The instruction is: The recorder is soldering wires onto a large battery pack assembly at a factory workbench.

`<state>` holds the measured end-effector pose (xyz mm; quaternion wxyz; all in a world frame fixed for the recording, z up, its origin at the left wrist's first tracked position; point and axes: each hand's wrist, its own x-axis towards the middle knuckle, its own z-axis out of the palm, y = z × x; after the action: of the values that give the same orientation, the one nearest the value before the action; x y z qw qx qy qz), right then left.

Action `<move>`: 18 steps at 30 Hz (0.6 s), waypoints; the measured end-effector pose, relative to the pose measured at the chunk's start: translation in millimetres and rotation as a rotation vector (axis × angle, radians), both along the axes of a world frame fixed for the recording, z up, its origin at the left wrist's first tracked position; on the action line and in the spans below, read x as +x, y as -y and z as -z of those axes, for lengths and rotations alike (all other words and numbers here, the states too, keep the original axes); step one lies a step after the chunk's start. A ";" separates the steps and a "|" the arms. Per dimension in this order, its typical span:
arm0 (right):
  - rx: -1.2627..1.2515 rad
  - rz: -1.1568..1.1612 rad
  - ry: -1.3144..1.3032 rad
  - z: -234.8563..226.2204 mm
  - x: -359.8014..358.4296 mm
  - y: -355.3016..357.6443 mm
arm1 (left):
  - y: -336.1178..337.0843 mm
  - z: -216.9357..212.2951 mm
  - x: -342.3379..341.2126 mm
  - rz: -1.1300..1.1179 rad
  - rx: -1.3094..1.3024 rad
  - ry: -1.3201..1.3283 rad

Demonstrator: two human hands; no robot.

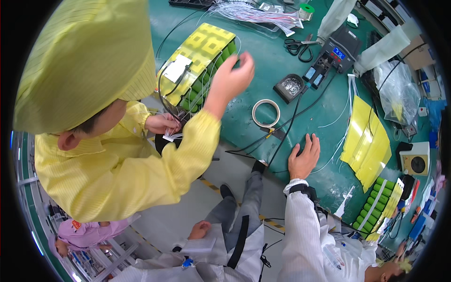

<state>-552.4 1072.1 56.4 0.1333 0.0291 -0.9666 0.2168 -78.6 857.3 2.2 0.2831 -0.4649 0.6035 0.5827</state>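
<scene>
Nearest, well short of the cream ring-shaped roll of tape [254,113] and to its left, the left hand [200,230] is over the lap, its fingers loosely curled; whether it holds anything, I cannot tell. The right hand [304,156], in a white sleeve with a black wrist strap, lies open, palm down and fingers spread, on the green tabletop [233,120], nearer than the roll and to its right.

Also nearer than the roll but far to its right is a block of green cylindrical cells [376,205] bound with a pale strap; above that, right of the roll, lie glossy yellow sheets [369,146]. Left of the roll, a co-worker in yellow grips thin white wires [177,137] with one hand and raises the other, blurred, beside a yellow-topped pack of green cells [199,56].

Beyond the roll to the right stand a black tray of metal shavings [289,87] and a dark soldering station [339,49] with a lit display. Farther past it lie black-handled scissors [300,46] and a bundle of white wires [253,13].
</scene>
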 end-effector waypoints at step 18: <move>0.092 -0.039 -0.037 2.9 -0.1 -1.7 | -28.4 -7.9 -6.9 -0.140 -0.023 -0.105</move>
<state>-552.5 1073.8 53.5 0.1456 0.0579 -0.9721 0.1743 -85.6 885.7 10.0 0.2045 -0.4779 0.5901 0.6177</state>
